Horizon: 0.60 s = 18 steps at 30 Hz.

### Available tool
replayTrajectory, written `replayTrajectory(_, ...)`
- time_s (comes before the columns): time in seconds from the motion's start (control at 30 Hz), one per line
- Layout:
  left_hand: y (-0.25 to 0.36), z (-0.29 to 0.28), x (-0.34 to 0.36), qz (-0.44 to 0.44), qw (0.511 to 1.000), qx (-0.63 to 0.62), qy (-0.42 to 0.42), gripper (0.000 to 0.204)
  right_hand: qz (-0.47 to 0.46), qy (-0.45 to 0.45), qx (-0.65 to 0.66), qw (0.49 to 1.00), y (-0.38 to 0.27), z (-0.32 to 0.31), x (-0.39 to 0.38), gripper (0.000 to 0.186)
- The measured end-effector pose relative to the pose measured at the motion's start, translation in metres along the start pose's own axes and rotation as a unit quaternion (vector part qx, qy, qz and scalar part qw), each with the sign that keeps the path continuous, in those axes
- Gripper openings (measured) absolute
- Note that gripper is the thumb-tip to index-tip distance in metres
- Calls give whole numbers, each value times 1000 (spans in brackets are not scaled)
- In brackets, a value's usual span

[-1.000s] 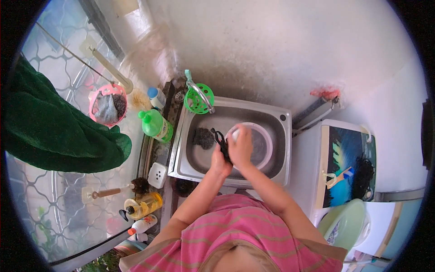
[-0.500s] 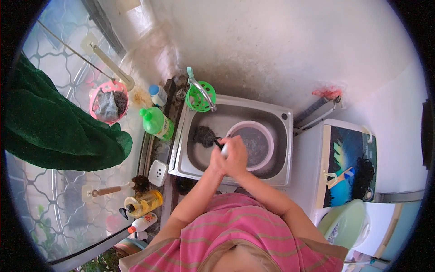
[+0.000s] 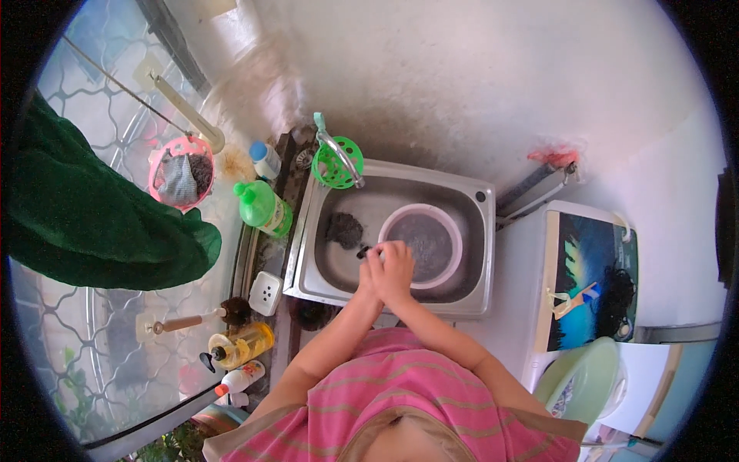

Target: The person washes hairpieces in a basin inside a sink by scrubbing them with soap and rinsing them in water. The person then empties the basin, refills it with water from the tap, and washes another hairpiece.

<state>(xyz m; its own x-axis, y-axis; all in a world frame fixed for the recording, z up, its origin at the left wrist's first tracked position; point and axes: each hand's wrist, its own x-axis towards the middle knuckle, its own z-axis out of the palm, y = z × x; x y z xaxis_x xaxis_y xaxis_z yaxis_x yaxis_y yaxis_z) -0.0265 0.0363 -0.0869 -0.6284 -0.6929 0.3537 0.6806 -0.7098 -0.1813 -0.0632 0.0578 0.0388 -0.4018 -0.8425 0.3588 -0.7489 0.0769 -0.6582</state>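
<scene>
My left hand (image 3: 371, 276) and my right hand (image 3: 400, 268) are pressed together over the front of a steel sink (image 3: 479, 231). A small dark thing (image 3: 359, 252) sticks out between their fingertips; what it is I cannot tell. Just beyond the hands, a round pink basin (image 3: 457, 235) of murky water sits in the sink. A dark wad (image 3: 343, 229) lies on the sink floor to the left of the basin. A curved tap (image 3: 343, 156) arches over the sink's back left corner, next to a green mesh basket (image 3: 329, 168).
On the ledge left of the sink stand a green bottle (image 3: 262, 206), a blue-capped bottle (image 3: 266, 159), a white soap dish (image 3: 266, 291), a yellow bottle (image 3: 240, 346) and a wooden-handled brush (image 3: 192, 319). A pink basket (image 3: 182, 169) and a green towel (image 3: 92, 223) hang by the window. A white machine (image 3: 514, 308) stands on the right.
My clasped hands have drawn back from over the pink basin toward the sink's front edge. The dark thing, earlier dangling between them, is now mostly enclosed.
</scene>
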Motion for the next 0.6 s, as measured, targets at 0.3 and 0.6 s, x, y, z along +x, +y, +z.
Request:
replayTrajectory(0.3, -15, 48, 12, 1, 938, 267, 221, 43, -34, -51, 78, 995, 6, -9, 17, 20)
replayTrajectory(0.6, 5, 71, 26, 83, 871, 138, 464, 33, 62, -97, 0, 993, 27, -10, -5, 44)
